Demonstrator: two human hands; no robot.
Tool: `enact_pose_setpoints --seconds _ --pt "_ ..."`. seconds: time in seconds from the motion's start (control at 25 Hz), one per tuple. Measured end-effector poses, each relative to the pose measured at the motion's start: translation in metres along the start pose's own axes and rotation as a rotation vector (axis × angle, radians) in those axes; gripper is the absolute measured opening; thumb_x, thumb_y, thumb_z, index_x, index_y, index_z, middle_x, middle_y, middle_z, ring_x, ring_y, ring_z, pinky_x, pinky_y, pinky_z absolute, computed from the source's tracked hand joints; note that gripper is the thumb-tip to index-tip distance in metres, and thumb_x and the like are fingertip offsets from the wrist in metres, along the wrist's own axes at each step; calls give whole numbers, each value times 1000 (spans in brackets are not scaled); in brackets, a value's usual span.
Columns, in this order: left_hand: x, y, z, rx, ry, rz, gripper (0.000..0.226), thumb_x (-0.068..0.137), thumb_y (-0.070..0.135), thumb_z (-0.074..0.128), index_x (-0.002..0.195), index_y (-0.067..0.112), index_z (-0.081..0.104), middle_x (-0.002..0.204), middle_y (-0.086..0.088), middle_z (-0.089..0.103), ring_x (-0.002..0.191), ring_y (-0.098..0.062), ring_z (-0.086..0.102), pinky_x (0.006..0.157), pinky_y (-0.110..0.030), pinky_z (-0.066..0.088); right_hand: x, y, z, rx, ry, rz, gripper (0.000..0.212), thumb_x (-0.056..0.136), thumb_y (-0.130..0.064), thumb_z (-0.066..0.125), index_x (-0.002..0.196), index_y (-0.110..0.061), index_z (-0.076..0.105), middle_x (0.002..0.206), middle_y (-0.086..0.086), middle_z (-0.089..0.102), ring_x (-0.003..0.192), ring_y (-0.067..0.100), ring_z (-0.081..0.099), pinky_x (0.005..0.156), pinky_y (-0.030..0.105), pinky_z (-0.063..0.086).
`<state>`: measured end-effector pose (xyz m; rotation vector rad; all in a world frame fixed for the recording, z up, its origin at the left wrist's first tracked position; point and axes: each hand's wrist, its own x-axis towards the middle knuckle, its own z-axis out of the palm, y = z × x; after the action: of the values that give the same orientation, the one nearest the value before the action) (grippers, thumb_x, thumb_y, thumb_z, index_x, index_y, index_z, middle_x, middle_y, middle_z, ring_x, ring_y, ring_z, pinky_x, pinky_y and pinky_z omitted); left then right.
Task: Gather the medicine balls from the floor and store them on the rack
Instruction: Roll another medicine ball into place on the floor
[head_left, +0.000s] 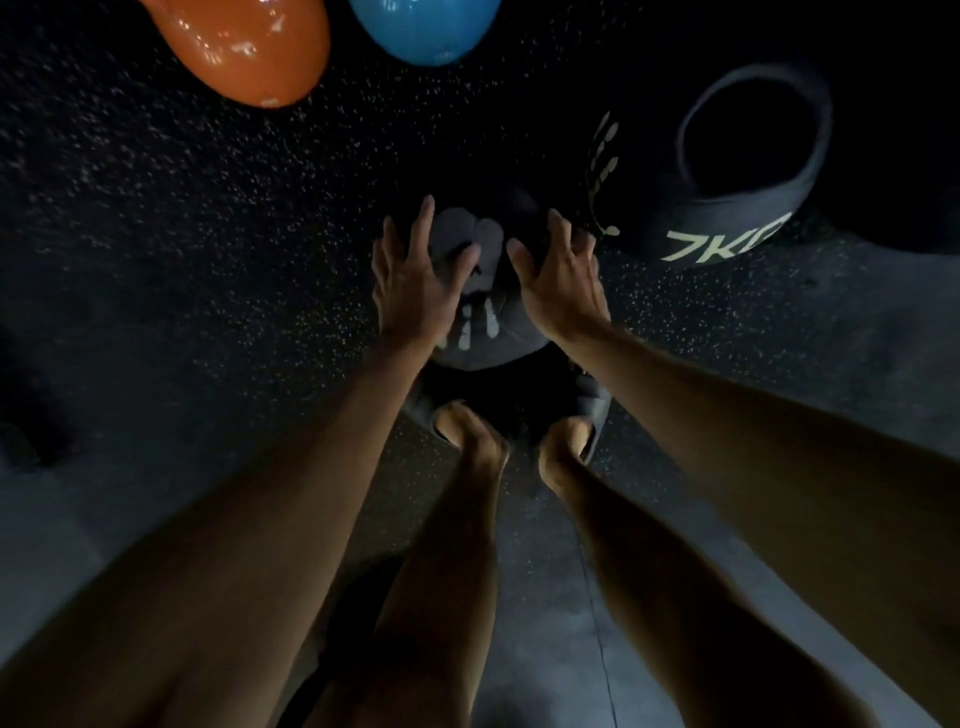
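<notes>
A dark grey medicine ball (482, 306) with pale markings lies on the speckled black floor just in front of my feet. My left hand (415, 275) presses its left side with fingers spread and the thumb on top. On the ball's right side rests my right hand (561, 283), fingers spread and slightly bent. A larger dark medicine ball (717, 218) marked 7KG sits on the floor close to the right of my right hand. An orange ball (244, 47) and a blue ball (423, 26) lie at the top edge. No rack is in view.
My feet in dark slippers (592, 410) stand right behind the centre ball. A dark shape (31, 415) sits at the left edge. The scene is dim. Speckled floor (208, 234) stretches to the left, and a paler floor area (779, 338) lies to the right.
</notes>
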<state>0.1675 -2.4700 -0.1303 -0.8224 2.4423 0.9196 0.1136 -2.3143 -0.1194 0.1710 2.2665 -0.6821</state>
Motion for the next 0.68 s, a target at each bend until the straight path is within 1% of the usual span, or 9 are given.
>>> enact_pose_setpoints --seconds 0.04,0.12,0.16,0.24,0.36,0.44,0.48,0.6,0.68 --pt "16 7 -5 21 7 -26 92 77 84 33 155 34 24 160 -16 23 147 -37 21 113 -57 27 -8 3 2 -14 10 -70 77 97 -64 39 158 -27 12 161 17 17 145 37 26 113 52 35" --pt "46 26 -13 43 -2 -99 85 83 77 43 153 29 28 156 -12 30 143 -34 28 109 -60 30 -22 7 9 -33 -10 -139 87 95 -64 45 160 -28 1 167 14 0 153 33 8 118 51 28" --pt "58 36 -16 36 -4 -132 82 86 72 48 151 26 30 154 -10 32 141 -33 31 108 -60 30 -21 7 10 -21 -10 -128 90 95 -63 47 160 -28 -4 167 13 -6 154 32 2 119 50 25" --pt "75 50 -19 10 26 -131 76 89 64 53 148 20 33 150 -9 36 137 -30 36 106 -58 33 -7 -4 5 17 6 -69 91 96 -62 47 159 -29 -9 167 12 -9 154 32 -1 119 51 23" --pt "77 50 -24 -7 118 24 67 93 55 52 145 15 38 145 -11 41 132 -29 41 104 -49 41 19 -24 -11 11 1 4 88 96 -64 43 159 -31 -10 167 13 -4 154 34 3 117 53 25" --pt "64 42 -22 27 185 133 68 92 56 50 145 14 42 144 -15 43 131 -32 42 103 -46 40 40 -32 -24 18 5 68 88 96 -66 41 160 -30 -6 166 16 6 152 37 11 116 53 27" --pt "57 38 -20 36 187 168 70 91 58 50 147 15 40 147 -17 41 133 -34 39 105 -47 37 51 -35 -30 27 17 102 88 95 -69 40 160 -29 -2 164 18 14 150 38 17 114 53 29" --pt "51 32 -17 18 86 183 79 91 61 51 155 23 26 159 -24 20 146 -40 21 114 -54 25 83 -48 -43 132 53 197 89 91 -76 37 159 -24 14 157 21 31 144 42 29 111 52 34" --pt "67 35 -24 11 40 213 81 91 64 50 157 26 22 162 -23 12 149 -40 12 118 -56 22 97 -57 -47 174 80 239 86 93 -73 35 158 -19 19 156 22 32 144 41 27 112 51 33"
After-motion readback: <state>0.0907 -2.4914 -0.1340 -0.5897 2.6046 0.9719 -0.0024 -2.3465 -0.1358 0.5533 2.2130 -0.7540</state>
